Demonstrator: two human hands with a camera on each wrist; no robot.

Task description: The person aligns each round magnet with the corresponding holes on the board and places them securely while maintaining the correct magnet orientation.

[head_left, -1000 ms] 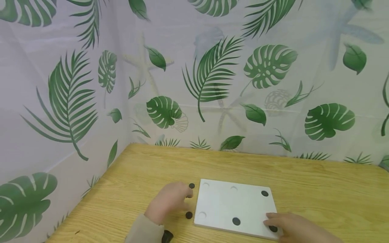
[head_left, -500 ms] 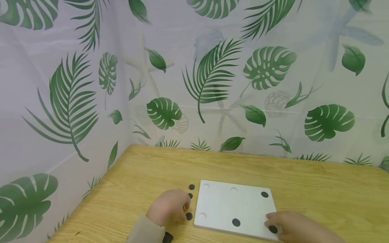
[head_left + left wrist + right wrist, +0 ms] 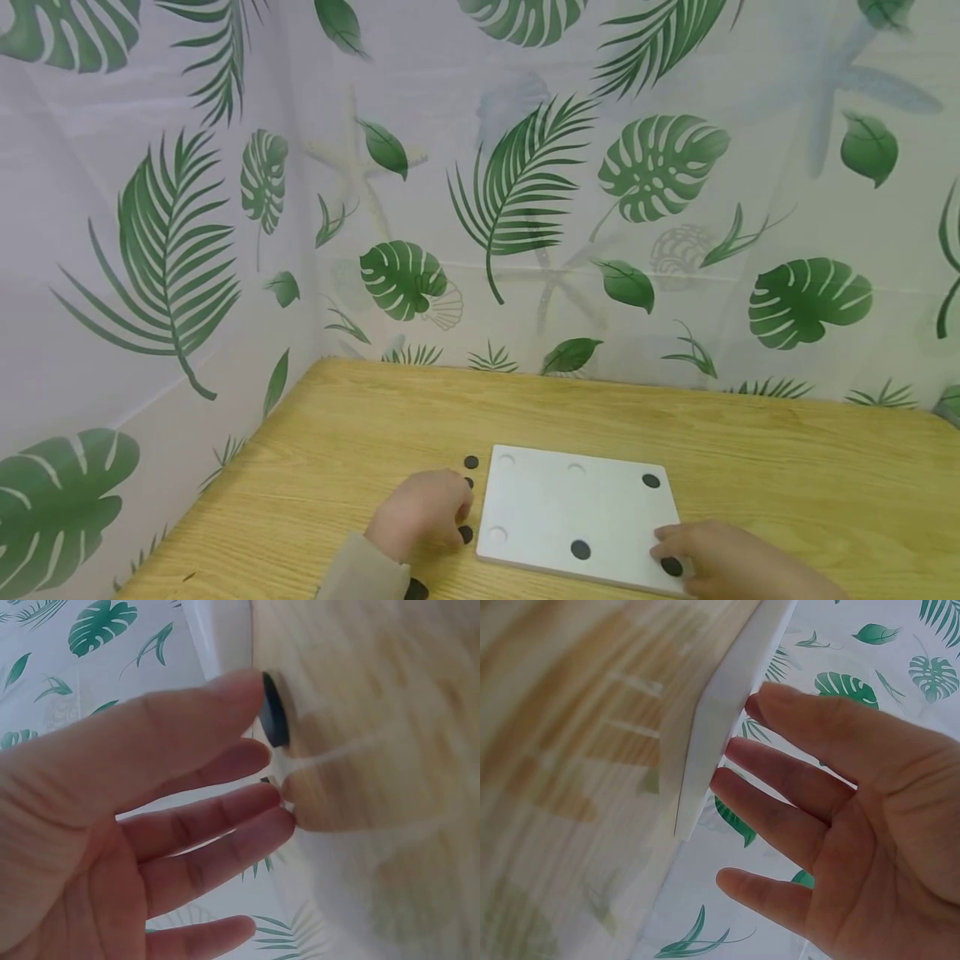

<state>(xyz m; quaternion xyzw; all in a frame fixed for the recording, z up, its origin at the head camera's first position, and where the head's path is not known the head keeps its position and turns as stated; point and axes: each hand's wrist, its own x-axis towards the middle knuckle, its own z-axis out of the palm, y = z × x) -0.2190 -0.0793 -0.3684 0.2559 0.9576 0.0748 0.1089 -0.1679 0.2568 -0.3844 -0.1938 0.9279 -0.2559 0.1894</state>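
The left hand [image 3: 423, 510] is low over the bench [image 3: 375, 408], fingers parted and loosely bent, thumb tip right at the edge of the near black disc [image 3: 466, 535], which sits at the hand's 4 o'clock. That disc lies on the wood, no grip around it, and whether the thumb presses on it can't be told. At 2 o'clock the middle black disc [image 3: 470, 482] peeps out, partly blocked by the same hand, and just past it, between 1 and 2, the far black disc [image 3: 471, 462] is in full view. A beige sleeve [image 3: 365, 571] runs off towards 7 o'clock, with a dark object [image 3: 417, 589] beside the cuff, too cut off to name.

Over at 3 o'clock, just past the loose discs, lies the white board [image 3: 540, 508], flat on the wood. And on its near right corner, the right hand [image 3: 716, 554]: fingers apart, gently bent, tips resting at the board's edge, nothing clasped.

Now the clock from the board's middle: a first inset disc [image 3: 651, 481] at 2, a second inset disc [image 3: 581, 550] at 6, a third inset disc [image 3: 671, 567] at 4, that one partly covered by the right fingers. Pale round recesses [image 3: 506, 460] show at 10, 12 and just short of 9.

Behind it all, from 9 round past 12, white sheeting [image 3: 465, 125] printed with green leaves, starfish and shells.
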